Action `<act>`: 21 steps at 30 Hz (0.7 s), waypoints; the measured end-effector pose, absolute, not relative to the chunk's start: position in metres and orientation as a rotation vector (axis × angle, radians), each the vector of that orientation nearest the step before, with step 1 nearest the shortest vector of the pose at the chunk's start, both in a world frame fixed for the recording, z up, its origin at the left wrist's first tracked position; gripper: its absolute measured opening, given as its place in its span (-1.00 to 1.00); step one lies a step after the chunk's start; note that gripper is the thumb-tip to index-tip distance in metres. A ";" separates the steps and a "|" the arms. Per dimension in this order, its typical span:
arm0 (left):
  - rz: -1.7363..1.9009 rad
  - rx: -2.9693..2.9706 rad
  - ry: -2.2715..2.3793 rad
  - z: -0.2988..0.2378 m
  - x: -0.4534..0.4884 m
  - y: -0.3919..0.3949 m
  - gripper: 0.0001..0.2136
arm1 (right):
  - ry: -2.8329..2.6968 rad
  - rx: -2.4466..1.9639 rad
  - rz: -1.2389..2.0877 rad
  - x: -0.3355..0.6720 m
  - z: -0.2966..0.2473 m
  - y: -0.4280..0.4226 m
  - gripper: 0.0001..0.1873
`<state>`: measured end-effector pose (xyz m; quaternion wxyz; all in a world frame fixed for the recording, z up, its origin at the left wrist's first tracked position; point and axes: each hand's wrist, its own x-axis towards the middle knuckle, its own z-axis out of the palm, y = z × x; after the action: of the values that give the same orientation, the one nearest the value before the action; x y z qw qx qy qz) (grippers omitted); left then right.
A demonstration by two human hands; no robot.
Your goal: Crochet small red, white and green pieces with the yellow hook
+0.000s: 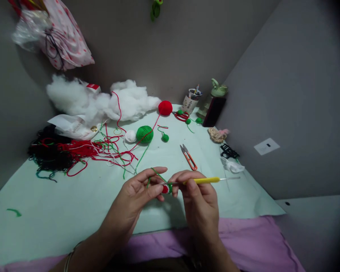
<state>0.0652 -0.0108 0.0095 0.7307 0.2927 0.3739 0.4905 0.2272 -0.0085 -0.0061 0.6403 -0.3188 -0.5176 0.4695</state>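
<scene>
Between thumb and fingers, my left hand (143, 190) pinches a small crocheted piece (166, 188) in red, white and green. Green yarn (158, 173) loops over its raised index finger and runs back towards a green yarn ball (144, 134). My right hand (197, 192) is closed around a crochet hook (205, 181) with a yellow handle, held almost level. The hook's metal shaft points left and meets the crocheted piece; whether its tip is inside a stitch I cannot tell. Orange-handled thread snips (188, 157) lie beyond my right hand.
Tangled red, black and white yarn (82, 151) spreads over the left of the table. White stuffing (127, 100) is heaped along the back wall near a red yarn ball (165, 108). Red-handled scissors (181, 116), a pen cup (190, 101) and a dark phone (214, 111) stand or lie at the back right.
</scene>
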 end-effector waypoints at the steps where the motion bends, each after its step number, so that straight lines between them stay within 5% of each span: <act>1: 1.080 0.638 0.825 0.010 0.065 -0.011 -0.72 | -1.171 -0.729 1.082 0.227 -0.005 -0.008 -0.79; 8: 1.136 0.750 0.885 0.009 0.062 -0.015 -0.76 | -1.425 -0.801 0.882 0.234 -0.003 -0.020 -0.77; 17: 1.198 0.689 0.882 0.007 0.069 -0.019 -0.61 | -2.032 -0.831 -0.058 0.234 -0.007 -0.021 -0.66; 21: 1.025 0.420 0.701 0.011 0.064 -0.013 -0.59 | -1.871 -0.854 0.159 0.235 -0.010 -0.022 -0.62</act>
<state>0.0645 -0.0130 0.0109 0.7928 0.1954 0.3259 0.4764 0.2346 -0.0220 -0.0104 0.5137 -0.3553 -0.7782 0.0660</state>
